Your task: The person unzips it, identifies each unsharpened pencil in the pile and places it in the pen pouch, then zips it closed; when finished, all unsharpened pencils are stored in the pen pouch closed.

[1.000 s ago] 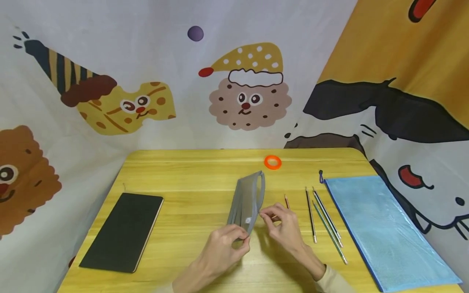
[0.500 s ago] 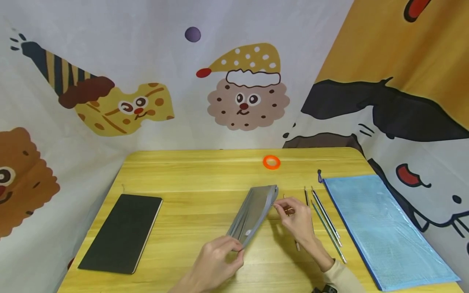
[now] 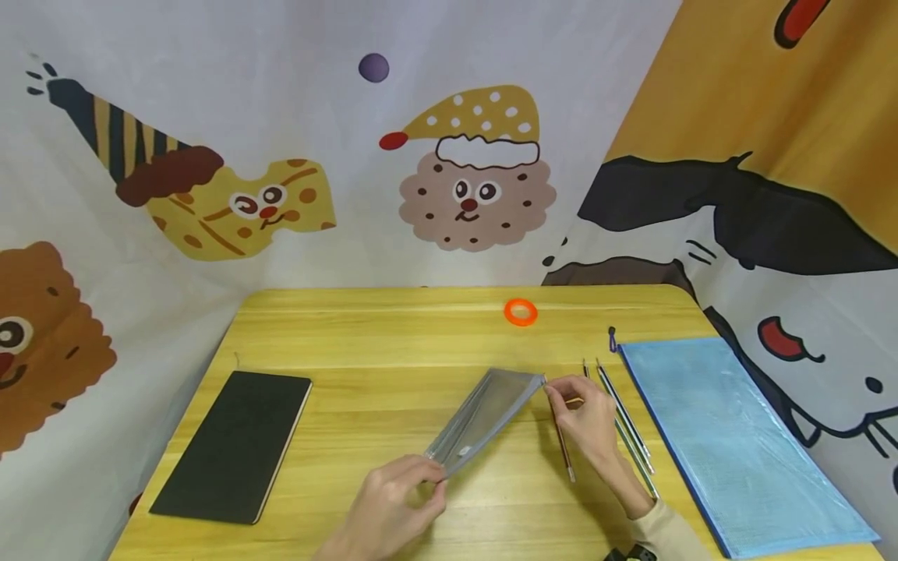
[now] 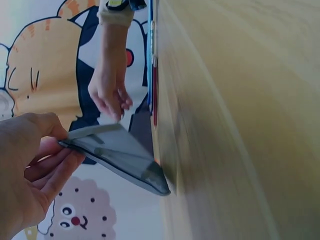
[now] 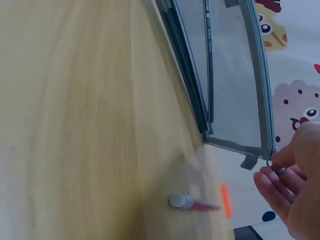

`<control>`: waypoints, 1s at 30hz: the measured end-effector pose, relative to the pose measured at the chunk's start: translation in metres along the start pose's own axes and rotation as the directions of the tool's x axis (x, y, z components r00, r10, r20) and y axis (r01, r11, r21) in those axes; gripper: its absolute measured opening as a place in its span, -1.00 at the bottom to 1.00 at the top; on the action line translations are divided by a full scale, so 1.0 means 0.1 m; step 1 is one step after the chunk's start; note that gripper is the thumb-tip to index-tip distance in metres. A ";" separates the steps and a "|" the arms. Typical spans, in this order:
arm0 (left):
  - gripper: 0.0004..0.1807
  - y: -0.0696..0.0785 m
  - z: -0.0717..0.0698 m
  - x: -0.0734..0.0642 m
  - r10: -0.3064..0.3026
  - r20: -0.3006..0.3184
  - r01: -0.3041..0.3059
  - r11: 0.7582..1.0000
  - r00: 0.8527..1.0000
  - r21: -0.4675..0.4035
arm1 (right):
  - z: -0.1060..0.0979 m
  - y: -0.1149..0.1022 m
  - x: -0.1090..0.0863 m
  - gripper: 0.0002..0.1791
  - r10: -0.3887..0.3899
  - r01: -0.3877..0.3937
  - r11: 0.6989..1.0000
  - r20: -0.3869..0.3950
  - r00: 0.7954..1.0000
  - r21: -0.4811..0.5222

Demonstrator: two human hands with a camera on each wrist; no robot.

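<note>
A grey see-through zip pouch is held tilted above the table, its zipped edge stretched between both hands. Slim pencils show inside it in the right wrist view. My left hand pinches the pouch's near corner between thumb and fingers. At the far right corner, my right hand pinches the zipper pull at the end of the zipper. Just below the right hand lies a red pencil on the table. The right hand and forearm partly cover other pencils.
A black notebook lies on the left of the wooden table. On the right is a large blue zip folder. An orange ring lies near the back edge, before a cartoon-printed curtain.
My right hand has moved right along the pouch's top edge, and the gap there has closed up. The left hand has shifted left and nearer, and the pouch has swung lower and rightward.
</note>
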State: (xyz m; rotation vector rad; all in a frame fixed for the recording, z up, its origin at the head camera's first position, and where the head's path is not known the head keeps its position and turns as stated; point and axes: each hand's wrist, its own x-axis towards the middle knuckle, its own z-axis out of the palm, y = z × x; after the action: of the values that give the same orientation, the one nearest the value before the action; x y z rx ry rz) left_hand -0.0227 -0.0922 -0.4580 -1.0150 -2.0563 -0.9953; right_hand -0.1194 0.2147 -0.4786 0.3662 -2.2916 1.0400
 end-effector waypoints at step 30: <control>-0.74 -0.57 -0.29 -0.20 -0.723 0.125 0.704 0.691 0.680 0.164 | -0.05 -0.25 -0.51 -0.80 0.097 -0.090 0.995 0.322 0.942 -0.037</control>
State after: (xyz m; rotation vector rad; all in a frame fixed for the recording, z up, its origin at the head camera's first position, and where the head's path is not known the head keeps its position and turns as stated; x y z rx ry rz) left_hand -0.0547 -0.1475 -0.4789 -0.1971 -2.7114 -1.1716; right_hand -0.0654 0.2022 -0.4926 0.4511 -2.6335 1.0654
